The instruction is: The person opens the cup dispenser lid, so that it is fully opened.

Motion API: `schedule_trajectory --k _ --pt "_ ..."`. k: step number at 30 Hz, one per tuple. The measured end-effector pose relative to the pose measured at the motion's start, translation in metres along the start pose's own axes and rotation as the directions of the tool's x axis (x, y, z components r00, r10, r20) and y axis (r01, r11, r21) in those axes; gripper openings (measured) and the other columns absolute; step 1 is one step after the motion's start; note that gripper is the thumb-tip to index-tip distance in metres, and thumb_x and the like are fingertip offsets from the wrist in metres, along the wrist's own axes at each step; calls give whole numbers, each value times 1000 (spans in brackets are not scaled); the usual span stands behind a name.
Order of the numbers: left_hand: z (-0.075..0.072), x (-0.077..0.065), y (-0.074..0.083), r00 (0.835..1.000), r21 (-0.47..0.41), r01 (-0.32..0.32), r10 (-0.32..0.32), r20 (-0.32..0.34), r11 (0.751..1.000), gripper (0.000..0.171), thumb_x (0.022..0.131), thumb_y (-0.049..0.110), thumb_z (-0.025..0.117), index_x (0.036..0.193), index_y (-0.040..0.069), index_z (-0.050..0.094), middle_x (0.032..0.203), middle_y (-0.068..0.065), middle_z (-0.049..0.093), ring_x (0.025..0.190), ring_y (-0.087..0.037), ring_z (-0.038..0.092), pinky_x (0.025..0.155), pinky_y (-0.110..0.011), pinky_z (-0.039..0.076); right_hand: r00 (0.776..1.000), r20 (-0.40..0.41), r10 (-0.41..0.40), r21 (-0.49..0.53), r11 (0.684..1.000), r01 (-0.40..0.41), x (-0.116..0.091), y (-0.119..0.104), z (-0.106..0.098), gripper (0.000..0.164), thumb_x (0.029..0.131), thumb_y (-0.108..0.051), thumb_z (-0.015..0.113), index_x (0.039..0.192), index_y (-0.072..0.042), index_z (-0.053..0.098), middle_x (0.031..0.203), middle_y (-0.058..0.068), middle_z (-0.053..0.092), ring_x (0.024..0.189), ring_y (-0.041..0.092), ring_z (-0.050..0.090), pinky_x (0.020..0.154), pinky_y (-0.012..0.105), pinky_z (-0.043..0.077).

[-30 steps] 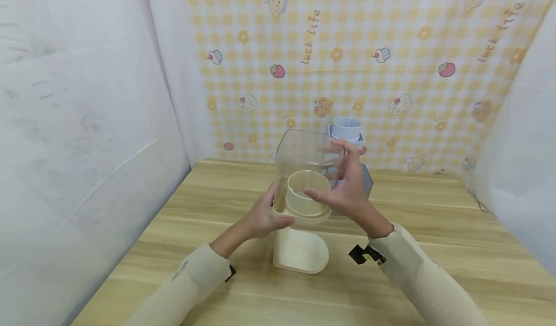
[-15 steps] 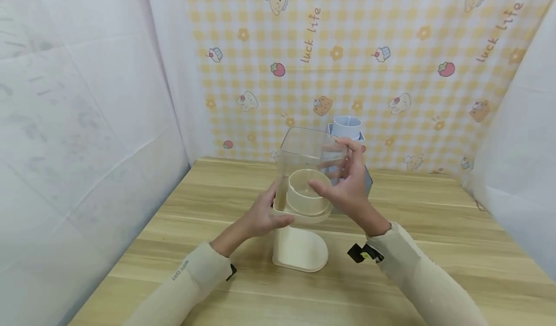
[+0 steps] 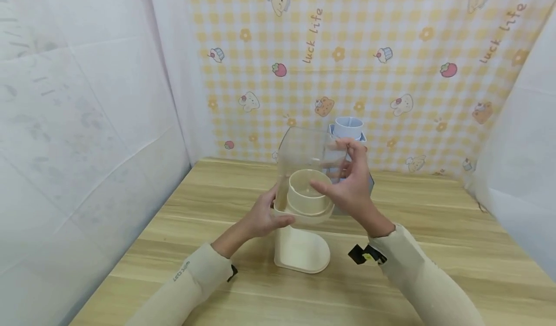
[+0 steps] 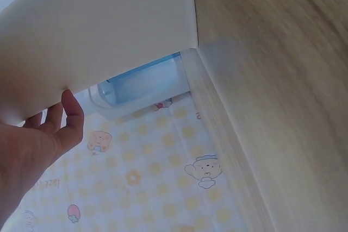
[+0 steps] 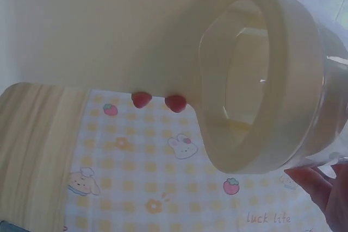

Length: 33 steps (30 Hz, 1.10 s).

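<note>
In the head view, a cream stand with a rounded foot (image 3: pixel 304 253) is upright on the table. At its top is a cream holder with a round, cup-like part (image 3: pixel 309 204), seen from underneath in the right wrist view as a ring-shaped opening (image 5: pixel 302 80). A clear plastic container (image 3: pixel 299 145) rises at the holder. My left hand (image 3: pixel 267 215) grips the holder's left side, thumb in front; its fingers (image 4: pixel 70 115) lie along the stand's edge in the left wrist view. My right hand (image 3: pixel 351 186) grips the container's right side, thumb across the cup's rim.
Behind my right hand stands a similar light-blue unit (image 3: pixel 349 129), partly hidden. The wooden table (image 3: pixel 208 196) ends at a yellow-checked cloth (image 3: pixel 243 85). A white sheet (image 3: pixel 100 99) hangs on the left and another white sheet (image 3: pixel 521 147) on the right.
My right hand and the clear container have shifted very slightly to the right and up. Both hands keep their grip; the stand's foot stays in place.
</note>
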<state>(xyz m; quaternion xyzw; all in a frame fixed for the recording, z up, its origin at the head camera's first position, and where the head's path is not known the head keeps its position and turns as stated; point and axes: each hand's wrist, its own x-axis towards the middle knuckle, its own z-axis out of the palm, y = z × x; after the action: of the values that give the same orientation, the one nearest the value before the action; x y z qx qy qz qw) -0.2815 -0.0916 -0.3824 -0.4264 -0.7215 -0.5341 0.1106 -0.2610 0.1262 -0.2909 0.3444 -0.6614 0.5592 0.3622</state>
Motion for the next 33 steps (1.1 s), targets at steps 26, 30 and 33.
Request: schedule_trajectory --k 26,30,33 --pt "5 1 2 999 8 38 -38 5 999 101 80 75 61 149 6 37 113 -9 65 95 -17 64 71 -36 58 955 290 68 -19 998 -65 2 -4 -18 108 70 -22 92 147 -8 18 134 15 58 101 31 69 68 35 59" --pt "5 1 2 1000 -14 28 -28 6 1000 96 81 73 63 143 3 43 113 -13 65 95 -19 63 73 -36 58 936 273 220 35 971 -238 8 -7 -21 107 70 -3 89 149 -20 18 131 17 60 98 38 68 66 33 59" --pt "5 1 2 1000 -36 8 -7 18 999 91 82 69 65 140 1 45 114 -16 65 97 -19 64 74 -36 59 927 255 275 93 947 -307 11 -6 -22 103 74 -10 89 149 -25 19 130 19 60 98 43 67 67 36 60"
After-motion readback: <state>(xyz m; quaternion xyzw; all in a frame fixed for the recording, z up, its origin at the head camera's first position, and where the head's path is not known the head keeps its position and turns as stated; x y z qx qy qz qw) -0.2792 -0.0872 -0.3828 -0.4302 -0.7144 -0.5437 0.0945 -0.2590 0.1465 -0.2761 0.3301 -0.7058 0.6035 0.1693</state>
